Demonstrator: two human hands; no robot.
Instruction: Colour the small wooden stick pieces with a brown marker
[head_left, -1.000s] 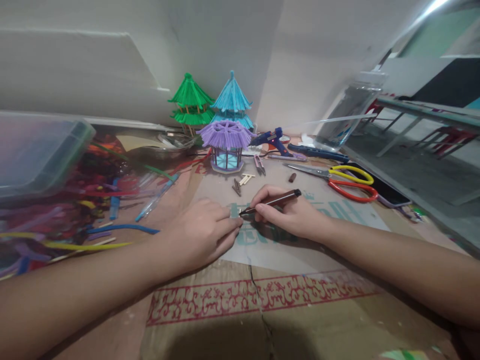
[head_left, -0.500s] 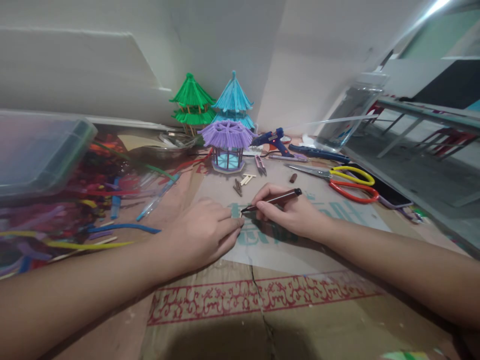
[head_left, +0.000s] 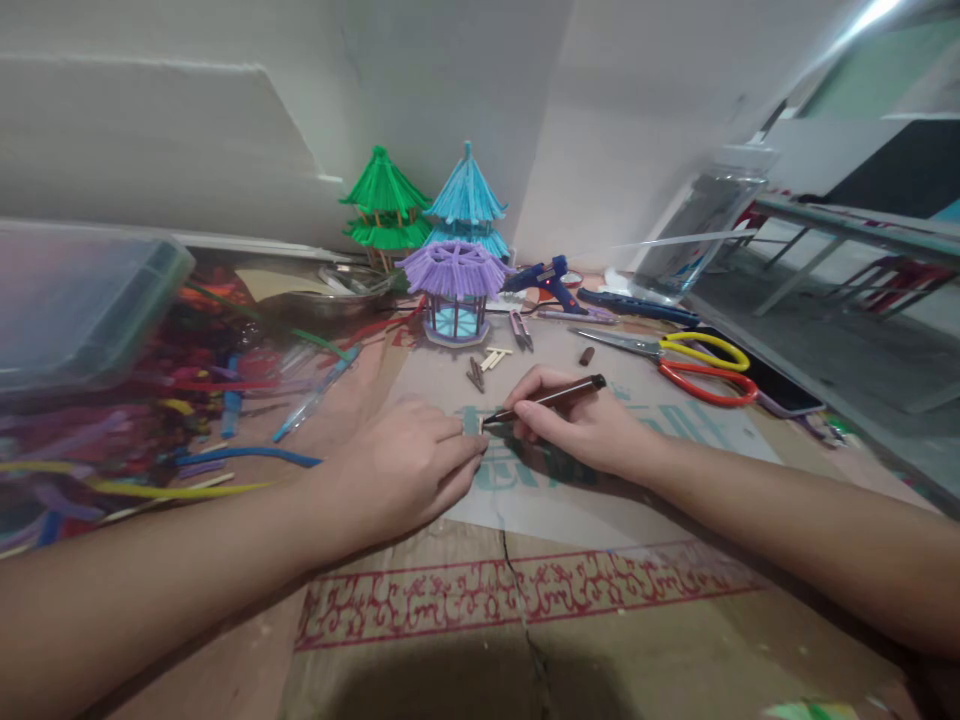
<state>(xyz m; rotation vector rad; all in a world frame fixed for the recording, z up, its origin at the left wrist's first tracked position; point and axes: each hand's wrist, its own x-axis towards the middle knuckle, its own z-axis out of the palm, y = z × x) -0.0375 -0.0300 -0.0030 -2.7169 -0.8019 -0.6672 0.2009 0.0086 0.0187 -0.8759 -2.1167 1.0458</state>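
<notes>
My right hand (head_left: 566, 418) grips a dark brown marker pen (head_left: 559, 396), its tip pointing left. The tip meets a short pale stick (head_left: 481, 426), pinned at the fingertips of my left hand (head_left: 412, 455), which is closed and low over the printed sheet (head_left: 442, 508). Just beyond lie several short pale sticks (head_left: 496, 359) and a few brown ones (head_left: 475, 375). The brown pen cap (head_left: 586, 355) rests to their right. Behind them stands a small pavilion with a purple fuzzy roof (head_left: 455, 268), brown posts and a light blue floor.
Green (head_left: 385, 200) and blue (head_left: 466, 195) model pavilions stand against the wall. To the right are a glue gun (head_left: 551, 282), thread snips (head_left: 520, 329), scissors (head_left: 675, 365), a phone (head_left: 780, 395) and a clear jar (head_left: 697, 235). Coloured pipe cleaners (head_left: 157, 490) and a plastic box (head_left: 90, 310) crowd the left.
The marker has shifted very slightly at the stick. Both hands otherwise stay in the same place, and nothing else has moved.
</notes>
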